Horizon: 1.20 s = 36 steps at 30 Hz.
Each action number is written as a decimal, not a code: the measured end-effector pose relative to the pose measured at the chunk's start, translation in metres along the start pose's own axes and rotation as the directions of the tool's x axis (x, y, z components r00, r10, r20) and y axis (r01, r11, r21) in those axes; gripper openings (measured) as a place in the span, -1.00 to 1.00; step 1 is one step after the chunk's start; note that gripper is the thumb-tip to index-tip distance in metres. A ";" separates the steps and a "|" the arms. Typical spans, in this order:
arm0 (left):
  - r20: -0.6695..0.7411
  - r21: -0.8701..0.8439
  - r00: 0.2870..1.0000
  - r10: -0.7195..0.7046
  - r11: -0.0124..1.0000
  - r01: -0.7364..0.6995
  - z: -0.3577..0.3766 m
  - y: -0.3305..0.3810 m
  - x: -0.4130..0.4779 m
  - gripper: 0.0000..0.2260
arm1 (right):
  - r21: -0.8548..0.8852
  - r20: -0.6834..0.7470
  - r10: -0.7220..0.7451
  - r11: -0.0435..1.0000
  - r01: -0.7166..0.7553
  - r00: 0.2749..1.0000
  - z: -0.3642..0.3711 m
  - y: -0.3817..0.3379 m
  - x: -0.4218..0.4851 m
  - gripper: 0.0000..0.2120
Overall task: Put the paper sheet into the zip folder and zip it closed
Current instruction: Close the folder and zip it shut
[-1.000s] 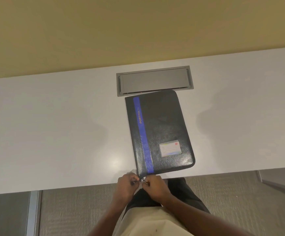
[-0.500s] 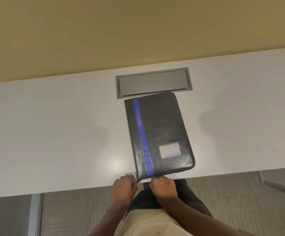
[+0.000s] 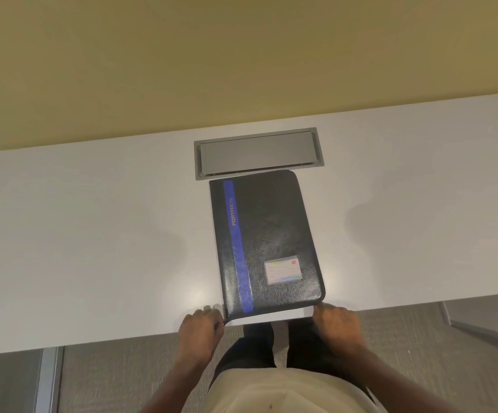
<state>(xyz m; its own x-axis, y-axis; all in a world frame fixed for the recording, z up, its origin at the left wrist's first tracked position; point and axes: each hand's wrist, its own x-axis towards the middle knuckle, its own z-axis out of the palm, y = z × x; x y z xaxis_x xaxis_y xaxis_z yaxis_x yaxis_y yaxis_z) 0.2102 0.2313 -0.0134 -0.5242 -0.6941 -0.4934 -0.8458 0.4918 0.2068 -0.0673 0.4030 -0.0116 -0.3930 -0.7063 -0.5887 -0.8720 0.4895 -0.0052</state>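
- Centrally, a black zip folder (image 3: 271,234) with a blue stripe lies flat, cover down, on a white table (image 3: 92,234), its far edge touching a grey hatch (image 3: 258,152).
- Left hand (image 3: 201,329) pinches its near left corner.
- Right hand (image 3: 335,324), fingers curled, grips its near right corner; the zip pull is hidden.

Zip folder (image 3: 271,234): black, pebbled leather grain. Blue stripe (image 3: 237,248) down its left side, orange lettering along it. Label (image 3: 283,272): pale, red dot, faint rainbow bands. Desk (image 3: 92,234): plain white. Hatch (image 3: 258,153): grey. Wall (image 3: 241,55): mustard yellow. Carpet (image 3: 107,383): grey, fine weave. Trousers (image 3: 256,344): black. Shirt (image 3: 286,391): cream.
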 end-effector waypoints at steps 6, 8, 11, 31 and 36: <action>-0.186 -0.044 0.979 0.085 0.995 -0.095 0.005 0.023 0.001 -0.75 | 0.061 -0.030 -0.003 0.998 0.005 1.000 -0.001 0.026 0.004 -0.84; -0.198 -0.070 0.961 0.191 0.976 -0.208 0.001 0.053 0.008 -0.52 | 0.102 -0.025 -0.006 0.995 0.008 1.000 0.002 0.028 0.006 -0.85; -0.121 -0.014 0.936 0.331 0.942 -0.335 0.002 0.107 0.028 -0.20 | 0.171 -0.035 -0.004 0.985 0.010 0.999 0.006 0.030 0.006 -0.85; 0.259 0.248 0.885 0.388 0.858 -0.449 -0.009 0.178 0.089 0.02 | 0.203 -0.208 0.037 0.979 0.007 0.977 -0.023 0.060 0.029 -0.75; 0.278 0.246 0.881 0.383 0.858 -0.451 -0.010 0.177 0.090 0.03 | 0.128 -0.237 -0.036 0.989 0.068 0.971 -0.051 0.067 0.061 -0.77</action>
<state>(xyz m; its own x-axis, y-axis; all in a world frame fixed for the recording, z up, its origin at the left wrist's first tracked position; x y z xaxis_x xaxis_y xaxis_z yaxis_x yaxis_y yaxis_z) 0.0128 0.2508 -0.0130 -0.7583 -0.2770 -0.5902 -0.4653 0.8641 0.1922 -0.1651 0.3666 -0.0069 -0.4190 -0.8248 -0.3798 -0.8523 0.5015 -0.1488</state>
